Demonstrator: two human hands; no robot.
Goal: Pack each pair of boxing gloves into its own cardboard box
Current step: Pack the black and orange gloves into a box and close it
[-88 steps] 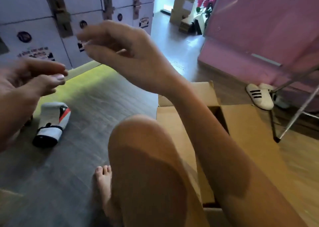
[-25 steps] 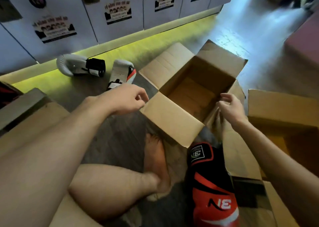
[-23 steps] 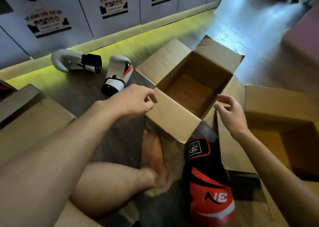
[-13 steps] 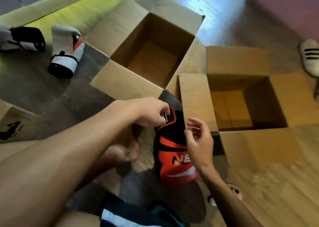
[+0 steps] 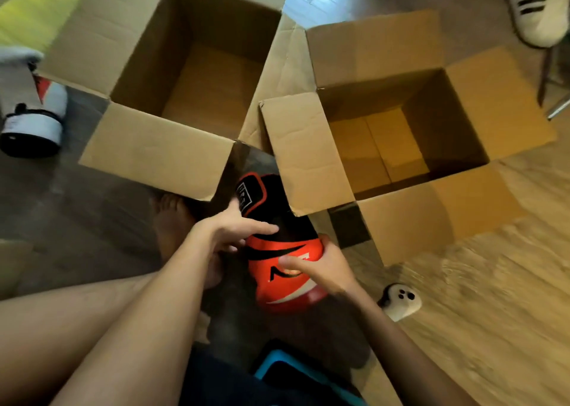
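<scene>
A red and black boxing glove (image 5: 277,285) lies on the floor in front of me, its black cuff pointing at the gap between two open cardboard boxes. My left hand (image 5: 231,231) grips its left side, index finger stretched over the black part. My right hand (image 5: 324,265) holds its right side, thumb laid across the red face. The left box (image 5: 154,155) and the right box (image 5: 305,149) both stand with flaps spread and hold nothing. A white, black and red glove (image 5: 30,109) lies at the far left edge.
My bare foot (image 5: 172,217) rests by the left box's near flap. A white striped slipper (image 5: 536,10) and a metal chair leg (image 5: 558,109) sit at the top right. A small white object (image 5: 401,302) lies on the wooden floor to my right.
Both hands dropped from the box flaps to the red glove and took hold of it. My view tilted downward and to the right, so the second white glove left the frame.
</scene>
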